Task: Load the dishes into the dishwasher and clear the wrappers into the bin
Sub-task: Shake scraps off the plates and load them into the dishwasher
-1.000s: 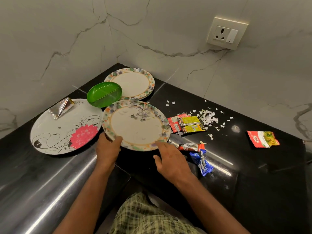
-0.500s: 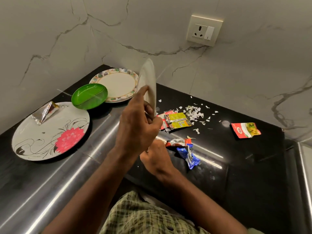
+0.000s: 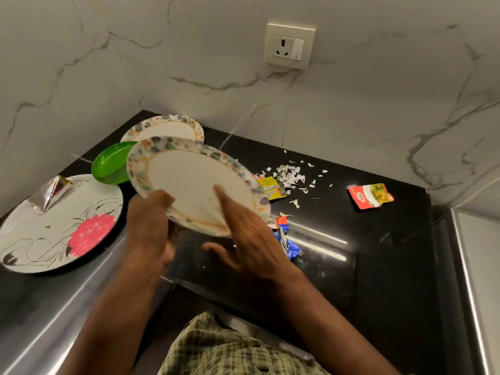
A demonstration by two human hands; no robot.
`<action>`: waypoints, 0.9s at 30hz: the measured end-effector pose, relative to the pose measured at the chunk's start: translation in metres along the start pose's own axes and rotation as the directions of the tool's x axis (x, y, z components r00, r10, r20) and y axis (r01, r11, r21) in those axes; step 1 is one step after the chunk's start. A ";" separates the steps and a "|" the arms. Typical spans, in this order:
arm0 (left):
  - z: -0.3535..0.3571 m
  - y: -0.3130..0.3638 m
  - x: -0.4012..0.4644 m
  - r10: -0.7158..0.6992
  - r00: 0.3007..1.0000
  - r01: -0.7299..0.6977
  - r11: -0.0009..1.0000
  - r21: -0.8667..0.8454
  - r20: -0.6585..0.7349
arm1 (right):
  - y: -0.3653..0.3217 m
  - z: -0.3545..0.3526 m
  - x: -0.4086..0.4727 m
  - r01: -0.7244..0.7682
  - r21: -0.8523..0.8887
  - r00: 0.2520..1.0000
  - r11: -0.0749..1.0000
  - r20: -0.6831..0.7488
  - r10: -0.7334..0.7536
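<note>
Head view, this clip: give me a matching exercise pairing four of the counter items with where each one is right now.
Things:
1. plate with speckled multicolour rim
2. green plastic bowl
3. crumpled silver foil wrapper
4. red sauce sachet

Places:
A. lying alone on the black counter, far right
B. lifted and tilted, gripped by the left hand
C. resting on the white plate with the pink flower
D. on the counter between the flower plate and a second speckled plate

Pairs: 1-B, 2-D, 3-C, 4-A
</note>
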State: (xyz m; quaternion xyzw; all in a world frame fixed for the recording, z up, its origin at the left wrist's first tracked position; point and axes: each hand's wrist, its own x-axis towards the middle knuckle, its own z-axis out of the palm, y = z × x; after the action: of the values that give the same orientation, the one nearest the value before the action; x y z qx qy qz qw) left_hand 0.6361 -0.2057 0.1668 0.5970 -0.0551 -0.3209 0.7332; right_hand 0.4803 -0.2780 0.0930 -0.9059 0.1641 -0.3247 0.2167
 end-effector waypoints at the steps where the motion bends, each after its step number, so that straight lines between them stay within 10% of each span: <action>1: -0.001 -0.005 -0.003 -0.016 1.000 0.015 0.999 -0.039 -0.027 | -0.001 -0.006 -0.002 -0.025 -0.007 1.000 1.000 -0.010 0.025; 7: 0.001 -0.038 -0.032 -0.029 0.998 0.022 0.992 -0.125 -0.049 | 0.014 -0.027 -0.027 -0.044 -0.272 0.960 0.961 0.255 0.116; 18: 0.033 -0.073 -0.076 -0.054 0.995 0.055 0.998 -0.004 0.080 | 0.017 -0.069 -0.096 -0.385 -0.126 0.857 0.914 0.320 0.404; 27: 0.062 -0.089 -0.065 -0.174 0.760 -0.034 0.951 0.306 0.626 | -0.002 -0.105 -0.142 -0.672 -0.234 0.740 0.702 -0.254 0.623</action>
State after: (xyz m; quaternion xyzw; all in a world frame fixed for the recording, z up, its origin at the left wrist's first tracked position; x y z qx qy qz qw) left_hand 0.5203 -0.2305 0.1224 0.5551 -0.3295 -0.5221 0.5575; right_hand 0.3071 -0.2443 0.0930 -0.7838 0.5379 -0.2671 0.1581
